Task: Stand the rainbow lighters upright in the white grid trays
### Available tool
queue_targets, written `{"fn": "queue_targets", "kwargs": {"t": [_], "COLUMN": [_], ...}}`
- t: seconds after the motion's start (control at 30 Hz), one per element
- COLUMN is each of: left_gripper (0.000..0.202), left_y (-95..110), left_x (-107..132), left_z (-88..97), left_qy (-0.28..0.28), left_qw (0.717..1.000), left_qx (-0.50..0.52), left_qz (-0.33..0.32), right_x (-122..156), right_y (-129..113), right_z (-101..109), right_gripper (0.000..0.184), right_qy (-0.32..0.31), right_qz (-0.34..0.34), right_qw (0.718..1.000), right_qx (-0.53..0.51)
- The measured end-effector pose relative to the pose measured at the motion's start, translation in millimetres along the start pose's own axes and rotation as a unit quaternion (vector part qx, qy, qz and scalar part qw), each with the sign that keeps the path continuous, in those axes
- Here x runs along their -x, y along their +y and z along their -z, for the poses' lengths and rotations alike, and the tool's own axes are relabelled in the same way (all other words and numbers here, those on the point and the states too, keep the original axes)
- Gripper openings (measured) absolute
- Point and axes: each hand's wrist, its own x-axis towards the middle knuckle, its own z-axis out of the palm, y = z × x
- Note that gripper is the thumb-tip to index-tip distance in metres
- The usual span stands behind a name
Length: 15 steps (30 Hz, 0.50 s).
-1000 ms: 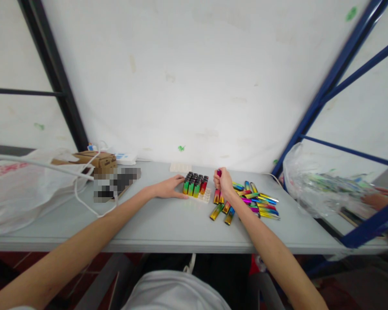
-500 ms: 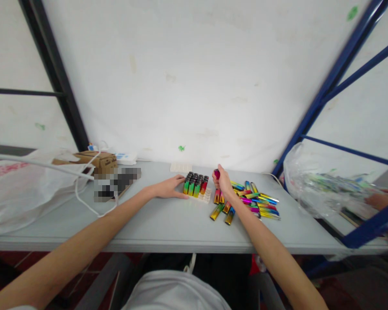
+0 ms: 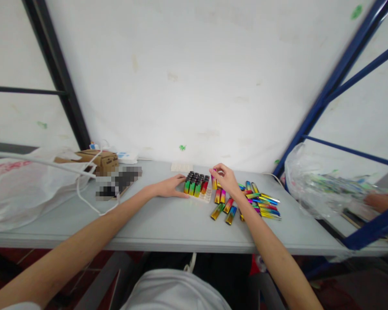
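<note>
A pale plastic tray (image 3: 206, 197) stands on the table with several rows of shiny, colour-graded lighters (image 3: 192, 187) upright in it, their black tops up. Its right front part shows bare slots. My left hand (image 3: 171, 187) is braced round the left side of the tray, fingers at the back corner and thumb at the front one. Just right of the tray, my right hand (image 3: 225, 177) pinches a pink-and-gold lighter (image 3: 214, 182), held roughly upright. Beneath and beyond that hand lies a loose pile of metallic lighters (image 3: 268, 206), some of it hidden by my wrist and forearm.
A second pale tray (image 3: 181, 167) lies by the wall. At the left are a white plastic bag (image 3: 29, 189), a cardboard box (image 3: 105, 162) and a white cable (image 3: 89, 207). A clear bag (image 3: 305, 185), a blue rack post (image 3: 330, 92) and another person's hand (image 3: 380, 201) are at the right.
My right hand has turned the lighter, so more of its pink-and-gold body shows, and has opened out from a tighter grip. My left hand stays at the tray.
</note>
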Motion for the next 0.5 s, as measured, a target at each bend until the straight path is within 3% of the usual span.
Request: {"fn": "queue_targets", "kwargs": {"t": [0.27, 0.5], "left_gripper": [0.088, 0.089], "left_y": [-2, -2], "left_x": [0, 0], "left_z": [-1.4, -2.0], "left_qy": [0.006, 0.003], "left_qw": [1.0, 1.0], "left_qx": [0.022, 0.024], "left_qz": [-0.008, 0.001], "right_x": [7, 8], "right_y": [-3, -2], "right_z": [-10, -11], "right_gripper": [0.028, 0.021], "right_qy": [-0.078, -0.101], "right_qz": [0.101, 0.129], "right_qw": [0.99, 0.982], "right_qx": [0.053, 0.091]}}
